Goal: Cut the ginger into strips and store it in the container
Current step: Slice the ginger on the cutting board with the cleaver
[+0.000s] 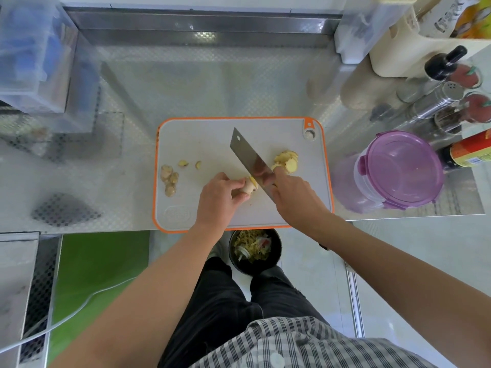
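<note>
At centre frame, my left hand (pixel 220 197) grips a ginger piece (pixel 249 185) on the orange-rimmed cutting board (pixel 202 136). My right hand (pixel 292 197) is closed around the cleaver (pixel 248 155), its blade against the ginger's cut end. Ginger slices (pixel 287 162) lie just right of the blade. The purple-lidded container (pixel 398 168) stands closed on the surface (pixel 186 81) at right.

board's (pixel 212 139) far half bare; purple-lidded container (pixel 398 168) crowds right edge.
</note>
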